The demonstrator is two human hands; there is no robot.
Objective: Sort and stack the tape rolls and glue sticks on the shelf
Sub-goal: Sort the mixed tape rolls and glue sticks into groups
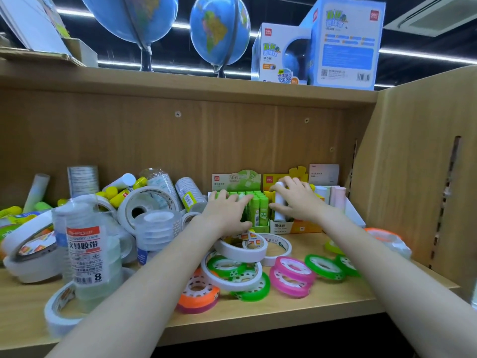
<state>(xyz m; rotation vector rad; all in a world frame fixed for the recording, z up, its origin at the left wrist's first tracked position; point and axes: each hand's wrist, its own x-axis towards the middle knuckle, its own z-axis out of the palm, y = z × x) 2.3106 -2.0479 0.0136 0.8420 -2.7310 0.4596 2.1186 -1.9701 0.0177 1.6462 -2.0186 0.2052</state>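
At the far left of the shelf (335, 301) we find the unsorted heap: wide white tape rolls (31, 244), a shrink-wrapped tube of clear tape (85, 254) and loose yellow-capped glue sticks (121, 193) lying on their sides behind it. We judge the wrapped tube slippery and the heaviest item here; take it round the middle. Moving right, flat coloured tape rolls (293, 276) lie in loose overlapping piles near the front edge; these look light and stiff, and are best pinched across the rim or hooked through the core. Above them our left hand (227, 210) rests with fingers laid loosely over the tops of the green glue sticks (258, 208) standing upright in their green display box (260, 226); this grip encloses nothing that we can see. Just beside it our right hand (296, 200) has its grip curled round a white glue stick (279, 202), held upright at the yellow display box (294, 226). The stick is smooth, rigid plastic, light, and liable to topple its neighbours; hold it by the barrel, not the cap. Pale sticks (333, 196) stand at the far right.
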